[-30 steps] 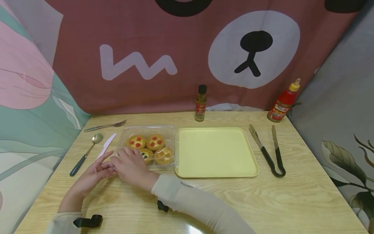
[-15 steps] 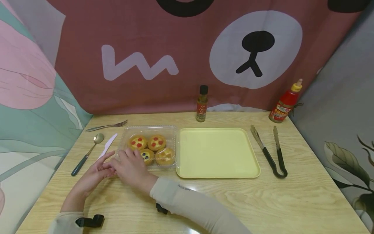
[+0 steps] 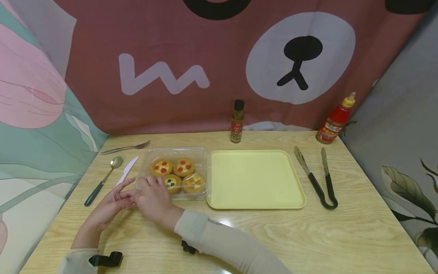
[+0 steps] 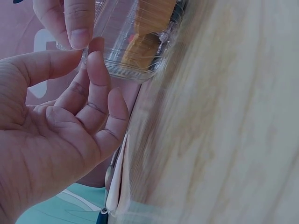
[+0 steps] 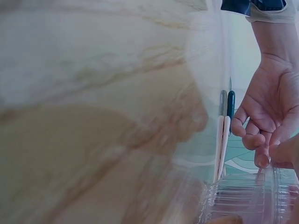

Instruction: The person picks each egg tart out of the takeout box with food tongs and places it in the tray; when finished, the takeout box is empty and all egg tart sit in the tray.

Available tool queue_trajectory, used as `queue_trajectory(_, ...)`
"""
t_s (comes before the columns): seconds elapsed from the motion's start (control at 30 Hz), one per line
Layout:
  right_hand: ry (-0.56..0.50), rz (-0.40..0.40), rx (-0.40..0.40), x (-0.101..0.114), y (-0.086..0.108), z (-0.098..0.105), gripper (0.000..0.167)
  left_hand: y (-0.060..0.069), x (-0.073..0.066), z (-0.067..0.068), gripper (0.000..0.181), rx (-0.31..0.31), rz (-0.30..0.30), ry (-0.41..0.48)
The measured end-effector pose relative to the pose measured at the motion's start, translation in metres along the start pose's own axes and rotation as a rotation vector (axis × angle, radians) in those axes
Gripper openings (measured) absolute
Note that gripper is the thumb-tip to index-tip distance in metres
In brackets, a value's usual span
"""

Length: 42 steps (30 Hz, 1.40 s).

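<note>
Two-handed pinch at the eight o'clock corner of the clear box (image 3: 178,149)

Take the clock as the head camera sees it, with twelve on the far side. The clear box rests on the table (image 3: 308,236) with four small tarts (image 3: 183,166) inside, and its longer side seems to run from nine to three o'clock. The left hand (image 3: 114,199) and the right hand (image 3: 154,198) meet at its near corner, toward eight o'clock. So, from the grip, the body of the box lies toward two o'clock. In my judgement, the work depends on this relation: a pull made there acts on one corner only, and the far corners have no hand on them.

The left hand comes from outside the corner. Its thumb and index finger are nearly closed and seem to pinch the thin edge, while its other fingers are loosely bent. The right hand is the nearer one, for it lies partly over the box. Its fingertips seem to pinch the same edge, just beside the left thumb. How firm each pinch is, I cannot tell.

The tray (image 3: 254,179) lies just beside the box at three o'clock; the knife (image 3: 127,170) is near it, at nine.
</note>
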State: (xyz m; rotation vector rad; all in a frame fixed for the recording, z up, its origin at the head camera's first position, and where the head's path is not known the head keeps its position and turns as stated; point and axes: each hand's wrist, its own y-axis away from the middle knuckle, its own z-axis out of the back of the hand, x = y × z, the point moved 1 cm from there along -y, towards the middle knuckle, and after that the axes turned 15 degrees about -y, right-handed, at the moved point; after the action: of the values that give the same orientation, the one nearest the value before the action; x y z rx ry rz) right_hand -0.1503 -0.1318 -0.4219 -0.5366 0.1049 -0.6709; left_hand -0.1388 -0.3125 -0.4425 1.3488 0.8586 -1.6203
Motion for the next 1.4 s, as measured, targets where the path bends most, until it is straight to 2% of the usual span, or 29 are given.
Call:
queue_trajectory(0.23, -0.016, -0.032, 0.016, 0.0012, -0.0010, 0.0029, 0.023, -0.0004, -0.0019, 0.0000, 0.058, -0.006, 0.013, -0.006)
queue_trajectory(0.5, -0.022, -0.036, 0.093, 0.0042, -0.0035, 0.0039, 0.020, 0.0035, -0.0027, -0.0011, 0.060, -0.041, 0.066, -0.042)
queue_trajectory(0.67, 0.008, -0.015, 0.040, 0.0044, -0.0042, 0.0018, 0.019, 0.0033, -0.0059, -0.0025, 0.067, -0.081, 0.099, -0.053)
queue_trajectory(0.8, 0.029, 0.004, -0.011, 0.0049, -0.0045, -0.0002, 0.019, 0.0029, -0.0075, -0.0039, 0.074, -0.093, 0.104, -0.043)
queue_trajectory(1.1, 0.035, 0.038, -0.052, 0.0062, -0.0034, -0.0009, 0.024, 0.0023, -0.0070, -0.0061, 0.079, -0.056, 0.084, 0.008)
queue_trajectory(1.4, 0.012, 0.062, -0.072, 0.0064, -0.0051, -0.0017, 0.023, 0.0024, -0.0076, -0.0026, 0.081, -0.015, 0.062, -0.012)
